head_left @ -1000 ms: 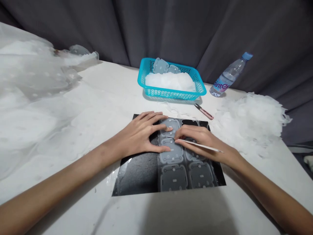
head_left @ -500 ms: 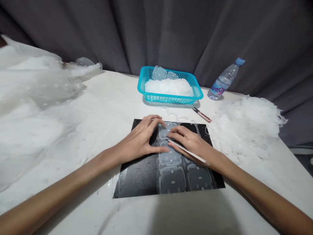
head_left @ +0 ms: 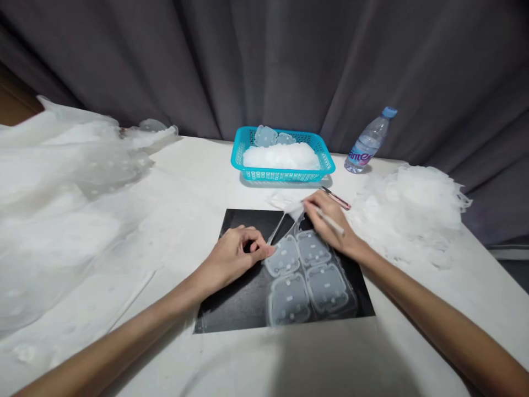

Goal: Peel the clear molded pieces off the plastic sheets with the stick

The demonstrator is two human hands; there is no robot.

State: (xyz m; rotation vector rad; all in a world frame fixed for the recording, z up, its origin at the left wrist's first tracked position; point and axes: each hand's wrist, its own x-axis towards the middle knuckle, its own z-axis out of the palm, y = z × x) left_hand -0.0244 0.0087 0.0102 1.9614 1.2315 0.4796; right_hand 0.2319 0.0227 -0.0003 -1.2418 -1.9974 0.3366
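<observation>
A translucent plastic sheet of moulded rounded-square pieces (head_left: 308,281) lies on a black mat (head_left: 235,300). My left hand (head_left: 242,251) pinches the sheet's left edge, thumb and fingers closed beside an upper piece. My right hand (head_left: 328,220) is at the mat's far edge, its fingertips closed on a raised strip of the sheet's clear margin (head_left: 294,210). That strip stretches in a peak between the hands. A slim white pen-like tool (head_left: 330,221) is also held in my right hand, slanting back across it; motion blurs it and its tip is not visible.
Behind the mat stands a blue basket (head_left: 285,175) with white translucent pieces. A pink-handled cutter-like tool (head_left: 336,198) lies near my right hand. A water bottle (head_left: 367,144) stands back right. Scrap film (head_left: 413,215) is heaped at right; plastic sheets (head_left: 61,209) pile at left.
My right hand has moved away and to the right, lifting the sheet's margin. My left hand has come nearer and closed on the edge. The sheet's far part is pulled up.
</observation>
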